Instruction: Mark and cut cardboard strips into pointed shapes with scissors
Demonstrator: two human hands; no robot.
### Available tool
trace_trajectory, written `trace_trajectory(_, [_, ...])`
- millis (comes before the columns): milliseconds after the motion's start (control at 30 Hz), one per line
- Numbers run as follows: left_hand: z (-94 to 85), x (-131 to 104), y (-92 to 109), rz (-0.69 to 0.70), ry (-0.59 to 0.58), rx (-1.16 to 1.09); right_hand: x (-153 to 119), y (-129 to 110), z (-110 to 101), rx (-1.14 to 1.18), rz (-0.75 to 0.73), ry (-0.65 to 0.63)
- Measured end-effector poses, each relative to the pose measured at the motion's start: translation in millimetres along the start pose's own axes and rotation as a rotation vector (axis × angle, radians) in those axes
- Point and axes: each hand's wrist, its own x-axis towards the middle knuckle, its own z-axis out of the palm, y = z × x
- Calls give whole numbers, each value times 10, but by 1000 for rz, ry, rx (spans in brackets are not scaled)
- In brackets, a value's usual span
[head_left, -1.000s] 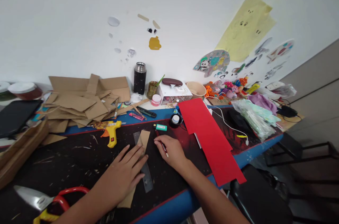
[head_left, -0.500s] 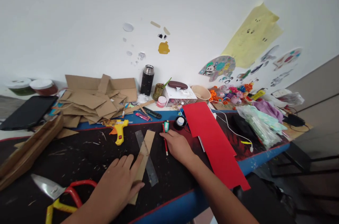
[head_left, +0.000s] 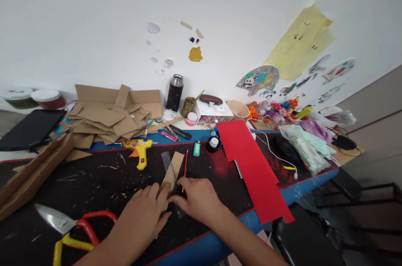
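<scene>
My left hand point(head_left: 143, 213) lies flat over the lower part of a narrow cardboard strip point(head_left: 176, 163), its fingers stretched out. Under the strip a clear ruler point(head_left: 166, 159) crosses at an angle, partly covered by the strip and my hands. My right hand point(head_left: 201, 199) is beside the strip, thumb and fingers closed on the lower end of a red pencil point(head_left: 186, 165). The pencil's other end points away from me. Beyond that hand, a small green-labelled item point(head_left: 197, 148) lies on the dark mat.
Large scissors point(head_left: 72, 226) lie at the near left, with a yellow glue gun point(head_left: 142, 155) farther back. Red card point(head_left: 251, 165) stretches along the right side. Behind are cardboard scraps point(head_left: 106, 117), a black flask point(head_left: 175, 93) and a small black pot point(head_left: 213, 144).
My right hand has drawn back toward me and leftward with the red pencil, away from the green-labelled item. My left hand stays on the cardboard strip.
</scene>
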Motion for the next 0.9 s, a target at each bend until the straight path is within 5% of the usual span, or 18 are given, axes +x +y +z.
trace_trajectory(200, [-89, 4, 34, -85, -93, -132, 77, -124, -37, 45, 186, -58])
trace_trajectory(500, [-215, -32, -106, -104, -156, -489, 54, 117, -49, 113, 293, 17])
trace_trajectory(733, [-733, -136, -708, -241, 52, -791, -29, 123, 98, 313, 171, 160])
trace_trajectory(900, [-1110, -229, -1124, -394, 324, -869, 71, -317, 89, 389, -158, 125])
